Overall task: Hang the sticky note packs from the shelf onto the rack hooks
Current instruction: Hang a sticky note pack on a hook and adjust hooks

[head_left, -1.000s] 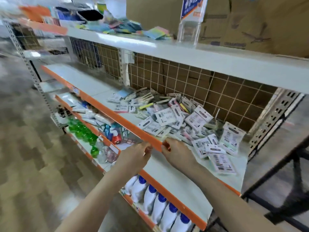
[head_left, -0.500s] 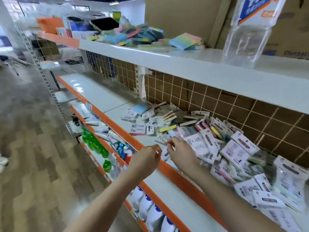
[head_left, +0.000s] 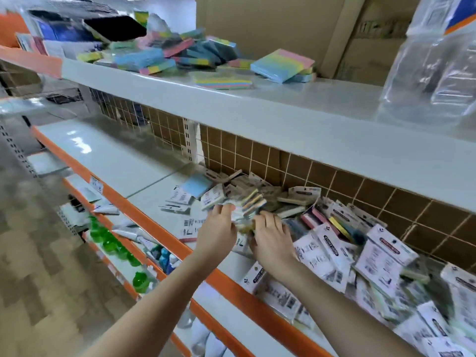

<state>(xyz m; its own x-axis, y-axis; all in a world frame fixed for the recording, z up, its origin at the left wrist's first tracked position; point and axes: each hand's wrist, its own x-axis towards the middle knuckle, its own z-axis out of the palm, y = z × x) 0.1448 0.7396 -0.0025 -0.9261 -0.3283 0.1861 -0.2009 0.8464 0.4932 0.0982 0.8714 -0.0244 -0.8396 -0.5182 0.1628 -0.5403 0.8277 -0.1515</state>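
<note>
- Both hands reach into the heap on the shelf [head_left: 144, 163]. The left hand [head_left: 219, 234] has its fingers curled toward a pack [head_left: 248, 206] with coloured stripes; the right hand [head_left: 271, 237] lies just beside it, fingers bent over the same bundle. Motion blur hides the fingertips, so I cannot tell whether either hand grips it.
- The packs [head_left: 381, 256] spread rightward from the right hand, overlapping and mostly label side up; a few lie loose just left of the left hand.
- Beyond both hands stands the brown grid wall [head_left: 257, 161]; no rack hooks show.
- To do this step well, I judge: pick one pack, pinch near its header card so the hang hole stays free, and lift straight up so neighbours do not drag along.
</note>
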